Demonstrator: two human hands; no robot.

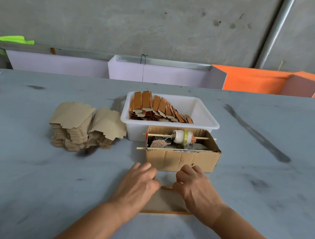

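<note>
The left hand (pixel 139 181) and right hand (pixel 194 187) cover both ends of the card (pixel 166 200) in the lower middle, and their curled fingertips are hidden. The bottom edge cuts off the forearms (pixel 89 223). Things inside the box (pixel 182 159), centre, are unclear.

Near on the table (pixel 37 167), the left hand (pixel 139 181) and right hand (pixel 195 186) lie on a flat card (pixel 166 200), fingers (pixel 147 167) bent over its far edge. Just beyond stands a box (pixel 182 158), behind it a tub (pixel 205 113) of folded pieces (pixel 154 106). A stack (pixel 85 125) lies far left.
</note>
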